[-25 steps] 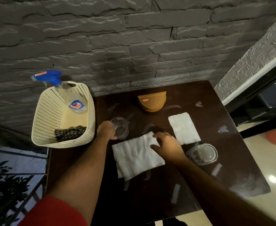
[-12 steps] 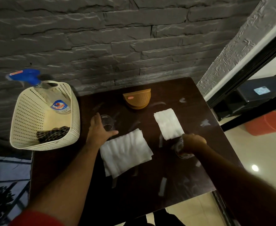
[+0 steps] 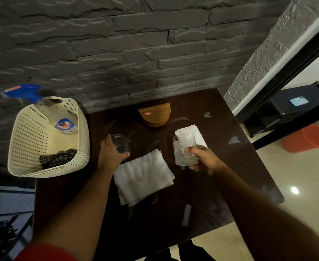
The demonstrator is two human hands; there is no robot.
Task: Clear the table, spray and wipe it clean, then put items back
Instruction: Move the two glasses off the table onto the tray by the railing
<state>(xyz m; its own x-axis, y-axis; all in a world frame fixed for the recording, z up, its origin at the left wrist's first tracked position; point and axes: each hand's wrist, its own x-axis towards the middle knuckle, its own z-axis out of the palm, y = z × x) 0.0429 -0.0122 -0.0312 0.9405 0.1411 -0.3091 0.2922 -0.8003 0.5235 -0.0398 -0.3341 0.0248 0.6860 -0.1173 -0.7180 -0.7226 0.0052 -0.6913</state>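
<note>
On the dark table (image 3: 202, 200) my left hand (image 3: 111, 155) grips a clear glass (image 3: 120, 143) that stands on the surface. My right hand (image 3: 205, 158) holds a second clear glass (image 3: 184, 149), lifted above the table and tilted. A large white napkin (image 3: 143, 174) lies between my hands. A smaller white napkin (image 3: 194, 133) lies behind the raised glass. A brown woven holder (image 3: 156, 115) sits at the back by the wall.
A cream perforated basket (image 3: 26, 140) stands at the table's left edge, holding a spray bottle (image 3: 47, 113) with a blue trigger and a checked cloth (image 3: 57, 159). An orange bucket (image 3: 309, 139) stands on the floor at right. The stone wall runs behind.
My right hand left the large napkin, took hold of the glass at the right and raised it off the table. My left hand stayed on the other glass.
</note>
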